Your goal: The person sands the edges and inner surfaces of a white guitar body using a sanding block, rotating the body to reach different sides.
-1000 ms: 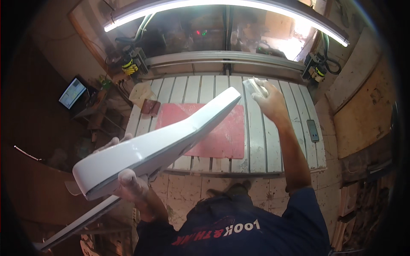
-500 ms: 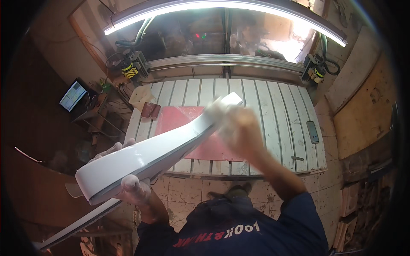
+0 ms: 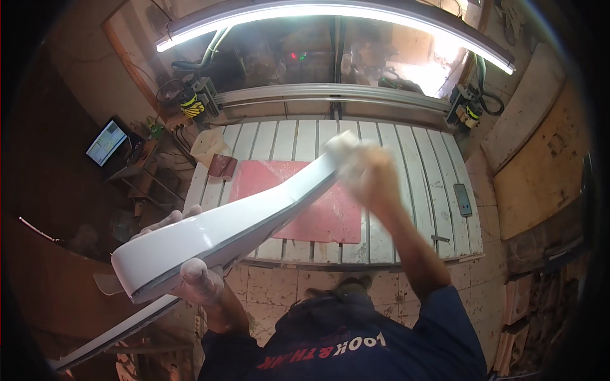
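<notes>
A long, bent white piece (image 3: pixel 184 239) with a glossy face runs from low left up toward the middle. My left hand (image 3: pixel 202 282) is closed on its wider end, thumb on the near side, dusty fingertips over the far side. My right hand (image 3: pixel 370 170), smeared by motion, is at the narrow upper end, closed on a pale block (image 3: pixel 340 147) that lies over that end; whether the block touches the surface I cannot tell exactly. Behind them a pink sheet (image 3: pixel 324 219) lies on the slatted white table (image 3: pixel 413 190).
A dark red roll (image 3: pixel 221 167) and beige piece (image 3: pixel 204 145) lie at the table's left; a phone (image 3: pixel 463 199) and small metal piece (image 3: pixel 440 239) at the right. A monitor (image 3: pixel 105 141) is left, a gantry rail (image 3: pixel 330 92) behind, boards (image 3: pixel 540 171) lean right.
My right hand has moved left from over the table's right slats onto the white piece's narrow end, then slightly up and right. My left hand holds its place with the piece.
</notes>
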`<act>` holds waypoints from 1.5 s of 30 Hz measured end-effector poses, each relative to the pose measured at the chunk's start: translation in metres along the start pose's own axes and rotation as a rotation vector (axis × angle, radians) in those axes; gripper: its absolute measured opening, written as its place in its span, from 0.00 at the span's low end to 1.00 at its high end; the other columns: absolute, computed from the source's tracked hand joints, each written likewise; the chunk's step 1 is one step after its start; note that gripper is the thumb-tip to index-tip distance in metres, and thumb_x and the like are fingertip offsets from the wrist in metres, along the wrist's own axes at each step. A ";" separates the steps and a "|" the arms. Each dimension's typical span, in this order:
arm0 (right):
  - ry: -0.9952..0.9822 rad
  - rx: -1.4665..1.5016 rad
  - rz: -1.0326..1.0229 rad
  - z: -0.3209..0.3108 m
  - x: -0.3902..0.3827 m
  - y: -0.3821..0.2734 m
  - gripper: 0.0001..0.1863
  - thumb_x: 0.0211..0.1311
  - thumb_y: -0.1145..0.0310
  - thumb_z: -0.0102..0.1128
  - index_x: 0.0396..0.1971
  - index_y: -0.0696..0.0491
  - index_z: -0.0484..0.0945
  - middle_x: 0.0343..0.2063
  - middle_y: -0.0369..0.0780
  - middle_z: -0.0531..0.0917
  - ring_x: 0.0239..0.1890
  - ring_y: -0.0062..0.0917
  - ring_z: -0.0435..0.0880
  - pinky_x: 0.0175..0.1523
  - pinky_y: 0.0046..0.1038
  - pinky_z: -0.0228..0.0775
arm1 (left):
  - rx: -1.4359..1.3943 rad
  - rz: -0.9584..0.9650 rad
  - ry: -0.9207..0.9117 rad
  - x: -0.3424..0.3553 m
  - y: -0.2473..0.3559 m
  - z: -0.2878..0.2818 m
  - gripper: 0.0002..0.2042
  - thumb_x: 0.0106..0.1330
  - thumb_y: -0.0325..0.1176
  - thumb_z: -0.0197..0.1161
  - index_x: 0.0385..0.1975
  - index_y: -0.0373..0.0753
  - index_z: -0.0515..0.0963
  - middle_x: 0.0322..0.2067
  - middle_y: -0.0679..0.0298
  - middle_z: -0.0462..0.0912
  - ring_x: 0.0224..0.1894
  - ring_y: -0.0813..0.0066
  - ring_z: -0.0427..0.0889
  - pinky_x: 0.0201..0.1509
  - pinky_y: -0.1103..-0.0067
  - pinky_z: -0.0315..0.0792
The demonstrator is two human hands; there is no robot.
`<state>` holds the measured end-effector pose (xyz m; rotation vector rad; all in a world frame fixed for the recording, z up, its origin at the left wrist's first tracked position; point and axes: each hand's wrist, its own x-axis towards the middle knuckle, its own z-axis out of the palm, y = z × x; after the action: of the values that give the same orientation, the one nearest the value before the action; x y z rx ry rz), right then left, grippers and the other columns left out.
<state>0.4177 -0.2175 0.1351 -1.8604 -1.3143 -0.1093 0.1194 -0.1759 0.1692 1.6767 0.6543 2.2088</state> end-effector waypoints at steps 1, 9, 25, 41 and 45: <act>-0.039 0.013 -0.150 0.004 -0.017 -0.018 0.28 0.56 0.64 0.67 0.59 0.55 0.79 0.44 0.51 0.84 0.48 0.44 0.82 0.55 0.42 0.75 | 0.011 0.015 0.028 0.000 -0.001 -0.004 0.45 0.66 0.63 0.64 0.63 0.26 0.58 0.46 0.48 0.73 0.46 0.50 0.85 0.48 0.61 0.88; -0.059 0.008 -0.218 0.003 -0.032 -0.037 0.30 0.55 0.65 0.67 0.61 0.53 0.78 0.45 0.50 0.83 0.46 0.44 0.81 0.55 0.45 0.74 | 0.058 -0.052 0.044 0.006 0.005 -0.001 0.50 0.58 0.72 0.66 0.62 0.32 0.59 0.46 0.54 0.69 0.48 0.62 0.82 0.47 0.64 0.90; 0.001 0.057 -0.249 0.011 -0.032 -0.031 0.27 0.52 0.69 0.68 0.56 0.55 0.81 0.41 0.49 0.84 0.44 0.41 0.83 0.54 0.43 0.73 | 0.139 0.045 -0.029 0.007 -0.005 -0.007 0.49 0.61 0.74 0.60 0.61 0.29 0.59 0.45 0.55 0.71 0.43 0.69 0.84 0.43 0.70 0.91; -0.013 0.080 -0.411 0.014 -0.028 -0.043 0.25 0.54 0.69 0.67 0.54 0.54 0.83 0.43 0.50 0.84 0.46 0.44 0.82 0.54 0.40 0.75 | -0.063 0.061 -0.021 0.013 -0.012 -0.013 0.40 0.68 0.56 0.65 0.65 0.29 0.58 0.47 0.45 0.74 0.42 0.50 0.87 0.45 0.63 0.88; 0.013 0.073 0.000 0.009 0.018 0.010 0.27 0.50 0.68 0.70 0.54 0.51 0.82 0.36 0.50 0.83 0.43 0.43 0.82 0.54 0.45 0.72 | -0.002 0.017 0.037 0.008 -0.004 0.004 0.44 0.64 0.64 0.66 0.64 0.30 0.58 0.45 0.50 0.74 0.43 0.56 0.86 0.45 0.65 0.89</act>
<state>0.4300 -0.1994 0.1327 -1.7952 -1.2924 -0.0724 0.1205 -0.1679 0.1746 1.6502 0.6499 2.2562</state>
